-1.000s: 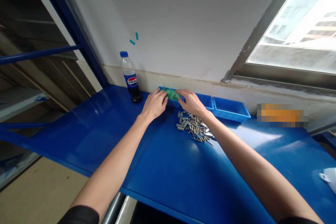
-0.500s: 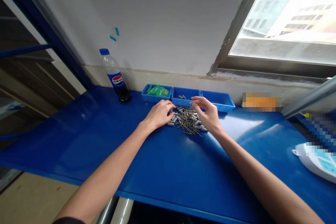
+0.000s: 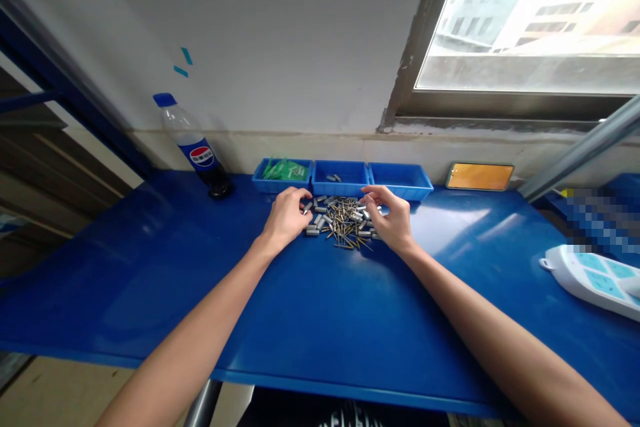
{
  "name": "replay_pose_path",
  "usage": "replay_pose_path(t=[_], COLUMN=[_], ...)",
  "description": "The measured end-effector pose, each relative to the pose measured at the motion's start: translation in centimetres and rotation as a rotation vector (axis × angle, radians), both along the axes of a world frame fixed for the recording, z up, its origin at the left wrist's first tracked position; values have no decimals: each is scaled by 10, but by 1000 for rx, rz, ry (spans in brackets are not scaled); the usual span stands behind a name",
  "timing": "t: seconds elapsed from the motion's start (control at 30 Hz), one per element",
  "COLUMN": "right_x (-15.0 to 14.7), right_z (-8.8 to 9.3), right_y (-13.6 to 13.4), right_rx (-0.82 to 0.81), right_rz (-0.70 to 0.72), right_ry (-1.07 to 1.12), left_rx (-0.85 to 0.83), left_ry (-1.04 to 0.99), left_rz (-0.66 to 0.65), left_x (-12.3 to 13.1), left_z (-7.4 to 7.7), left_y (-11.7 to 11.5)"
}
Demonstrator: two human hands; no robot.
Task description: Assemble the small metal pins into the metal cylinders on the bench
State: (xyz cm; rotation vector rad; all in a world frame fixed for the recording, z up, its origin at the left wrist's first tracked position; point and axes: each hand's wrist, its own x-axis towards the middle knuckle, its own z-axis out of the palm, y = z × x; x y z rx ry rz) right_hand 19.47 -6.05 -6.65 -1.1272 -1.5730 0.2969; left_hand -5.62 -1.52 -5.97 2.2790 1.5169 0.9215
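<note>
A heap of thin brass-coloured pins point(image 3: 345, 221) and small silver metal cylinders point(image 3: 313, 231) lies on the blue table point(image 3: 320, 307). At its left edge is my left hand point(image 3: 286, 217), thumb and forefinger closed on one small silver cylinder point(image 3: 306, 211). My right hand point(image 3: 394, 217) hovers over the heap's right side, its fingers bent and apart, with nothing visible between them. Its palm side and part of the heap beneath are hidden. Just behind, the middle blue tray point(image 3: 341, 188) contains a few silver cylinders point(image 3: 334, 178).
The left blue tray point(image 3: 257, 180) holds a green packet point(image 3: 285, 169); a right blue tray point(image 3: 400, 195) adjoins the middle one. A cola bottle point(image 3: 200, 153) stands back left. A phone point(image 3: 480, 176) leans against the wall; a white power strip point(image 3: 565, 273) lies at right.
The camera view has shifted, so the scene sits further left and more level. My left hand has closed on a silver cylinder; my right hand stays above the heap.
</note>
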Motion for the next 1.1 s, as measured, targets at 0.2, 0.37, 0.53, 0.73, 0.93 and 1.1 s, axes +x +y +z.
replay_pose_path(t=[0.2,0.37,0.53,0.73,0.93,1.1], right_x=[-2,-5,-16,-29,-26,-18], right_z=[3,3,5,4,3,3], right_y=[-2,-5,-10,-9,12,22], right_rx=[-6,13,82,-116,-218,-186], right_rz=[6,31,141,256,208,263], right_ry=[-4,-105,-266,38,279,217], left_rx=[29,-114,-349,-528,10,85], left_ry=[-129,-451,-838,-910,-302,106], left_rz=[-18,-87,-171,-260,-84,-129], left_x=[2,11,25,35,14,-5], left_z=[12,17,15,18,16,6], left_y=[-5,-9,-15,-24,-11,3])
